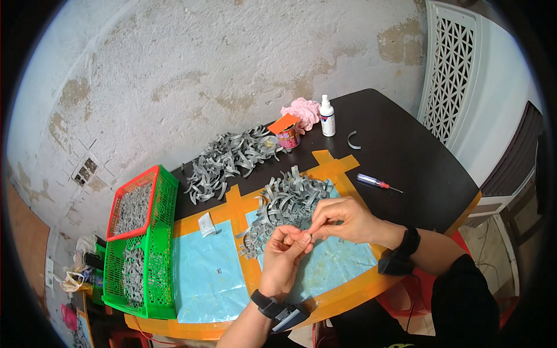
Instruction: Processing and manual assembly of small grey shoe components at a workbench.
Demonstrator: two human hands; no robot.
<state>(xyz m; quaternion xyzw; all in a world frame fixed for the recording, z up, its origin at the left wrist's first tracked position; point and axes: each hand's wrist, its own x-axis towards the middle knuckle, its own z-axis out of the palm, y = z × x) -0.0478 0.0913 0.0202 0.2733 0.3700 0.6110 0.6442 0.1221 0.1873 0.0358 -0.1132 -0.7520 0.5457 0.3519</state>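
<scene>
My left hand [284,253] and my right hand [346,220] meet over the right blue sheet [342,264], fingertips almost touching. Both are closed in a pinch around something small, mostly covered by the fingers; I cannot make out what it is. Just beyond them lies a heap of curved grey strips [296,194]. Smaller grey pieces [250,248] are piled along its left side, near my left hand. One tiny grey piece [219,271] sits alone on the left blue sheet [203,296].
Stacked green [165,243] and red-rimmed baskets [155,200] of grey pieces stand at left. Behind are another strip heap [229,159], a tin [288,138], pink cloth [303,111] and white bottle [328,119]. A screwdriver [372,181], loose strip [352,141] and white packet [206,225] lie around.
</scene>
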